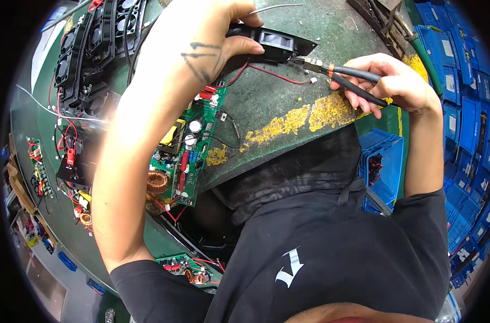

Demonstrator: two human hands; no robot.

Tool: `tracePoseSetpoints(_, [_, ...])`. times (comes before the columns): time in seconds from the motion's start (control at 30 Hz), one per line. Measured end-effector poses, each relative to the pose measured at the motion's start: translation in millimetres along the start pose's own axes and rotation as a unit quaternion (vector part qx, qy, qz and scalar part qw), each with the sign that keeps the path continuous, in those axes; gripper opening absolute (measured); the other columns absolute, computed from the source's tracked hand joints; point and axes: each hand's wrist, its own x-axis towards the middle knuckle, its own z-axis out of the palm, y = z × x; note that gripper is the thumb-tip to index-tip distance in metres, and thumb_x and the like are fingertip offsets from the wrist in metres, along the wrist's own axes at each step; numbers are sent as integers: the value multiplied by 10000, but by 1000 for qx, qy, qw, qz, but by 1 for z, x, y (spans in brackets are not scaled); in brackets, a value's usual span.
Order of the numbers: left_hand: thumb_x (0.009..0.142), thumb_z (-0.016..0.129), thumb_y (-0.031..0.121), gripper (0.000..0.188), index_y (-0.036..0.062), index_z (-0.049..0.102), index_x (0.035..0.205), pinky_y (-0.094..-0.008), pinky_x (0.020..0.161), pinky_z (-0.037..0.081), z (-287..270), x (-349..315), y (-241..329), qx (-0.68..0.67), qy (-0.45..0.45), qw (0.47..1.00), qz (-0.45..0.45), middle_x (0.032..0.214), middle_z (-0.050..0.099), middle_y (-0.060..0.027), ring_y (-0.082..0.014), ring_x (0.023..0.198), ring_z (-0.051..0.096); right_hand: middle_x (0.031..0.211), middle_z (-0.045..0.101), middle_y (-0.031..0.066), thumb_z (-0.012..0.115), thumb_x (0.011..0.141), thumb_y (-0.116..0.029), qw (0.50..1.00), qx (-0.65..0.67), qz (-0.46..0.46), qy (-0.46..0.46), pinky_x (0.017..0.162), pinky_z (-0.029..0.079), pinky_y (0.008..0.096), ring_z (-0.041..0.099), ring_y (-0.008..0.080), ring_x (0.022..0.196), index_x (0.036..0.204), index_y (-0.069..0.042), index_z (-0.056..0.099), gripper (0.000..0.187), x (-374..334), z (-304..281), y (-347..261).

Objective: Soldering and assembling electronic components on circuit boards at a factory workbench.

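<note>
My left hand (239,32) is closed around one end of a black panel with a small cooling fan (277,41) set in it. Thumb and fingers pinch its long sides above the green bench. In my right hand (393,83) is a pair of pliers (358,81) with dark handles and an orange band near the joint. The plier jaws point left and meet the panel's lower edge; whether they grip anything there is too small to tell. A red and black wire (280,75) with a white plug hangs from the panel onto the bench.
Left of my forearm stand black fan assemblies (89,48). A green circuit board (194,140) with coils and capacitors lies by the bench's near edge. Worn yellow paint (288,123) marks that edge. Blue bins (382,161) stand at the right; metal tools (387,27) lie at the far right.
</note>
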Motion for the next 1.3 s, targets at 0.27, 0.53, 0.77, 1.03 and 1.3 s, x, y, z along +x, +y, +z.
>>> tracePoseSetpoints(0.27, [688,885,141,306,31,724,923,-373,769,535,-2,-3,0,169,-88,966,-177,863,625,-122,-316,858,669,875,703,136,573,674,-130,999,24,-12,-25,628,592,264,689,159,698,1243,144,612,633,2,-1,-2])
tracePoseSetpoints(0.53, [683,886,187,323,36,735,926,-397,752,510,-7,1,11,206,-105,960,-158,850,609,-127,-332,847,637,908,714,163,560,667,-138,1000,21,-9,-4,732,618,280,725,189,795,1273,155,601,674,1,-2,-1])
tracePoseSetpoints(0.77, [676,889,189,334,42,741,936,-398,761,508,9,-6,-23,-198,75,970,123,851,609,-128,-330,856,636,865,709,181,577,644,-189,1000,13,1,-14,694,616,272,725,193,738,1253,164,608,705,5,-3,1])
tracePoseSetpoints(1.03, [672,888,187,331,41,742,931,-400,769,509,8,-13,-32,-194,74,971,116,869,623,-135,-336,871,639,801,695,161,579,644,-192,1000,15,0,-6,599,594,259,689,179,623,1231,163,618,687,11,2,-4])
tracePoseSetpoints(1.3, [678,881,188,326,37,742,930,-404,783,507,-7,-2,8,207,-97,964,-139,871,626,-139,-342,875,637,773,684,147,614,696,-235,999,33,-13,-20,540,560,243,663,154,578,1218,168,617,660,9,-6,3])
